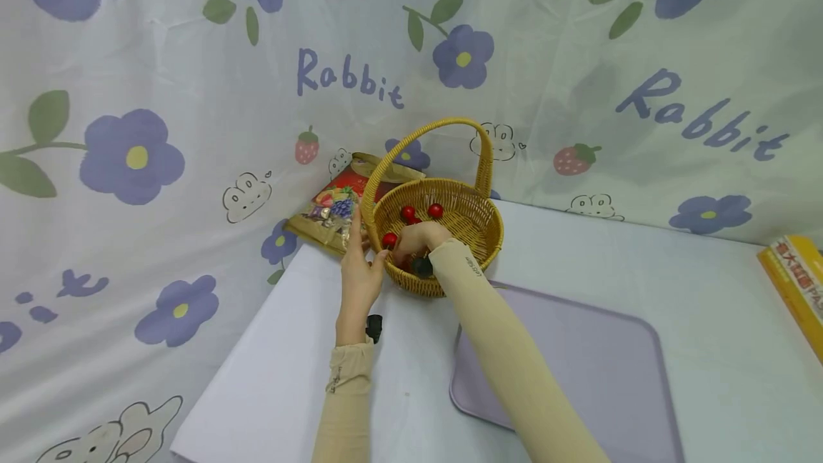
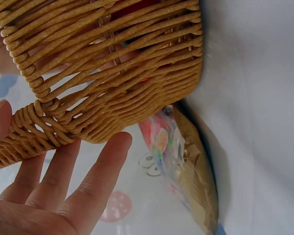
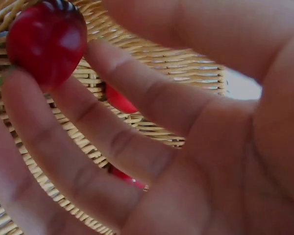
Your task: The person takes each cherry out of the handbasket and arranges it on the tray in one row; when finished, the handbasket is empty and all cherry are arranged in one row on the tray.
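Observation:
A yellow wicker basket (image 1: 492, 223) with a tall arched handle stands on the table, with several shiny red cherries (image 1: 435, 211) inside. My left hand (image 1: 361, 279) is at its left side, fingers extended against the outside near the handle's base (image 2: 24, 128), thumb by the rim. Reaching down into the basket, my right hand (image 1: 419, 238) has its fingers spread and only slightly bent. In the right wrist view, its fingertips touch a glossy red cherry (image 3: 46, 46) with a green stem, while the thumb stays apart from it. Other red fruit (image 3: 120, 99) shows between the fingers.
Behind the basket's left side lies a brown and red bag (image 1: 328, 216) with fruit pictures. A pale purple tray (image 1: 598, 356) lies to the right, partly under my right forearm. An orange-yellow package (image 1: 794, 291) is at the far right. Patterned cloth (image 1: 540, 91) hangs behind.

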{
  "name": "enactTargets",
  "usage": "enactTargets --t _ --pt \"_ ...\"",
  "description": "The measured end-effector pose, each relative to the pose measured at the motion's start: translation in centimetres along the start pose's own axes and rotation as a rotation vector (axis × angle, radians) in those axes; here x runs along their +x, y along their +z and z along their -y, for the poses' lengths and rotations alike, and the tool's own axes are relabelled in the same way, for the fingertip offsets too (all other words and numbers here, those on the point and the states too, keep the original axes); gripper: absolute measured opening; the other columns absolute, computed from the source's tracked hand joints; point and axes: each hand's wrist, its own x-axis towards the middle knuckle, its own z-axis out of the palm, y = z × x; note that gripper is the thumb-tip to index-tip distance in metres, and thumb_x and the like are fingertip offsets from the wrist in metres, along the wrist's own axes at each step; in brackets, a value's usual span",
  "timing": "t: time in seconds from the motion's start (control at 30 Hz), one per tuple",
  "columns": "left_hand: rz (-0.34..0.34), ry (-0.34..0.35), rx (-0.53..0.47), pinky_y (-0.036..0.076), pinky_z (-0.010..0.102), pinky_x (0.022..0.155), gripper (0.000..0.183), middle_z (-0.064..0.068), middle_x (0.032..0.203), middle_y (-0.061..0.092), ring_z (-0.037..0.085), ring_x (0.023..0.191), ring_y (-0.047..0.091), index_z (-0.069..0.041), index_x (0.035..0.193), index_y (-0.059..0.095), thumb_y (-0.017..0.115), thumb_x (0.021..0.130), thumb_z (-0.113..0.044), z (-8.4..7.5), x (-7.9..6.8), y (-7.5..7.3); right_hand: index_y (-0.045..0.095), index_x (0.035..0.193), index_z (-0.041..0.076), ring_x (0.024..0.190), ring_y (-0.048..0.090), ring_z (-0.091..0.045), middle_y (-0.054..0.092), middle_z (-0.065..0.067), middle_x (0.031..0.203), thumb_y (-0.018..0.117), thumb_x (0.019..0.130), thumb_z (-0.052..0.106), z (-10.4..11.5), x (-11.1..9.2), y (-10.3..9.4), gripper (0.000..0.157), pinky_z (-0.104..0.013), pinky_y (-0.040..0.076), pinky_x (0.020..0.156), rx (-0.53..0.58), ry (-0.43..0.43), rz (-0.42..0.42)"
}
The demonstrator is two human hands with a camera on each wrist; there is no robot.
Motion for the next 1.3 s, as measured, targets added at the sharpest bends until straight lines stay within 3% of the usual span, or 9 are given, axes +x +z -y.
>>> enactTargets --t 0.13,0.27,0.4,0.53,0.67,0.9,1.13,1.3 --pt "0.003 -0.006 0.001 0.054 0.054 0.09 0.097 0.021 0.134 0.051 0.041 0.122 0.056 -0.046 0.153 0.001 0.064 0.091 -0.005 -0.1 -0.1 0.2 0.068 0.072 0.015 0.069 0.048 -0.011 0.06 0.004 0.075 0.059 0.089 0.022 -0.5 0.1 0.1 0.021 -0.024 0.042 0.064 0.004 -0.034 0.038" --pt "0.008 -0.01 -0.009 0.054 0.054 0.089 0.097 0.021 0.134 0.051 0.041 0.122 0.056 -0.045 0.154 0.002 0.064 0.092 -0.004 0.0 -0.2 0.3 0.068 0.074 0.014 0.064 0.043 -0.01 0.056 0.004 0.07 0.058 0.089 0.018 -1.2 0.3 0.3 0.018 -0.022 0.037 0.058 0.017 -0.063 0.061" --pt "0.011 -0.017 -0.013 0.053 0.055 0.09 0.096 0.02 0.134 0.051 0.041 0.123 0.056 -0.043 0.154 0.001 0.063 0.092 -0.003 0.0 -0.2 0.2 0.074 0.093 0.011 0.076 0.051 -0.009 0.062 0.004 0.084 0.061 0.09 0.016 -1.6 0.2 0.4 0.015 -0.023 0.045 0.068 0.059 -0.065 0.037" --pt "0.011 -0.021 -0.014 0.053 0.055 0.091 0.095 0.021 0.132 0.05 0.041 0.123 0.056 -0.042 0.155 0.002 0.062 0.092 -0.004 -0.1 -0.2 0.0 0.072 0.114 0.012 0.098 0.063 -0.015 0.069 -0.001 0.109 0.064 0.091 0.015 -1.5 -0.3 0.3 0.024 -0.033 0.053 0.089 0.148 -0.031 0.01" --pt "0.02 -0.032 -0.017 0.052 0.055 0.093 0.094 0.021 0.132 0.05 0.041 0.124 0.055 -0.043 0.154 0.001 0.062 0.093 -0.005 -0.1 -0.1 -0.2 0.071 0.113 0.014 0.102 0.064 -0.018 0.069 -0.002 0.113 0.066 0.09 0.015 -1.4 -1.0 0.1 0.024 -0.042 0.052 0.094 0.177 -0.014 -0.005" --pt "0.012 -0.038 -0.016 0.054 0.053 0.09 0.094 0.022 0.133 0.048 0.041 0.126 0.053 -0.041 0.155 0.001 0.061 0.094 -0.004 0.1 0.2 -0.6 0.069 0.112 0.016 0.096 0.066 -0.016 0.069 0.0 0.108 0.065 0.088 0.016 -1.5 -2.4 -0.5 0.024 -0.041 0.052 0.088 0.13 -0.085 -0.033" --pt "0.029 -0.044 -0.014 0.051 0.053 0.096 0.095 0.022 0.135 0.047 0.041 0.128 0.051 -0.042 0.155 -0.001 0.061 0.093 -0.003 0.0 0.2 -0.6 0.068 0.11 0.007 0.079 0.062 -0.014 0.065 -0.002 0.1 0.064 0.087 0.009 -2.9 -2.6 0.0 0.024 -0.027 0.056 0.076 0.364 -0.09 -0.078" --pt "0.029 -0.034 -0.013 0.049 0.056 0.097 0.093 0.022 0.132 0.05 0.041 0.125 0.054 -0.039 0.155 0.002 0.061 0.093 -0.004 -0.3 -0.1 -0.2 0.066 0.114 0.005 0.068 0.05 -0.014 0.061 -0.002 0.087 0.062 0.089 0.012 -3.6 -2.7 0.1 0.026 -0.035 0.056 0.081 0.508 -0.11 -0.196"
